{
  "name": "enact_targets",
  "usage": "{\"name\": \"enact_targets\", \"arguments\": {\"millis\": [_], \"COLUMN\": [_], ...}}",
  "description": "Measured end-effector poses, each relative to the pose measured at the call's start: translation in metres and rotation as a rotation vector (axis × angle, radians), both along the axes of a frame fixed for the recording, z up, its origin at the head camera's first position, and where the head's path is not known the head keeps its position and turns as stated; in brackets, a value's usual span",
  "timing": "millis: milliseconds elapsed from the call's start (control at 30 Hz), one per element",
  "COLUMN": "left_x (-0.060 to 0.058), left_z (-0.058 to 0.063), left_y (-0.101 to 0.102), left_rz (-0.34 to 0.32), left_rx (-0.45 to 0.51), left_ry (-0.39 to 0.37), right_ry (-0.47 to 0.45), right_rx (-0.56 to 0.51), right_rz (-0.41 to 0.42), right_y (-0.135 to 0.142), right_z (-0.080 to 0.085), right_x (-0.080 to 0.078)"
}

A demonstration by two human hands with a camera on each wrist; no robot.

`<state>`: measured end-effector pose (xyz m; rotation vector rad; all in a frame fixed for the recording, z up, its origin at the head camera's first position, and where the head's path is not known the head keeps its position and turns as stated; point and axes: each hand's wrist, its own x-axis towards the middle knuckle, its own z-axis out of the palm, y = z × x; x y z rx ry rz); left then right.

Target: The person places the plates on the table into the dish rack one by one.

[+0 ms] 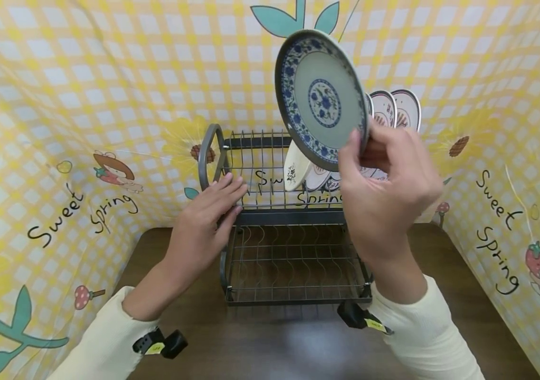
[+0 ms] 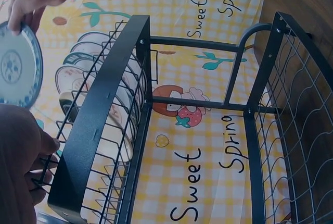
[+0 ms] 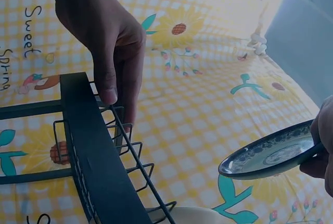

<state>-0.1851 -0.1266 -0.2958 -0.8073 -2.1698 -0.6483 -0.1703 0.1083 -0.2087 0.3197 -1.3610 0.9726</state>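
Observation:
My right hand (image 1: 390,179) pinches the edge of a blue-and-white floral plate (image 1: 324,100), thumb on its face. It holds the plate tilted in the air above the dish rack (image 1: 293,216). My left hand (image 1: 203,224) rests on the rack's upper left front corner with its fingers fairly straight; the thumb lies near the front bar (image 2: 106,109). Several plates (image 2: 78,75) stand on edge in the upper tier, right of the left hand. A cream plate (image 1: 295,168) is the leftmost of them. The right hand and held plate partly hide the row in the head view.
The two-tier black rack stands on a dark brown table (image 1: 270,338). Wavy wires cross its lower tier (image 1: 298,264). A grey curved handle (image 1: 209,155) rises at its left. Yellow checked cloth (image 1: 122,95) hangs behind and on both sides.

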Motion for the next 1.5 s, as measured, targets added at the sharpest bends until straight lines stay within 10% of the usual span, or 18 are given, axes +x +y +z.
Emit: {"name": "enact_targets", "arguments": {"millis": [1067,1500], "left_x": [-0.002,-0.002], "left_z": [-0.001,-0.001], "left_y": [0.0,-0.001], "left_rz": [-0.051,-0.062], "left_rx": [0.03,0.057], "left_ry": [-0.03,-0.045], "right_ry": [-0.989,-1.103], "right_rx": [0.557,0.724], "right_rz": [-0.236,-0.267], "right_y": [-0.048,-0.062], "right_z": [0.04,0.048], "right_x": [-0.059,-0.077]}}
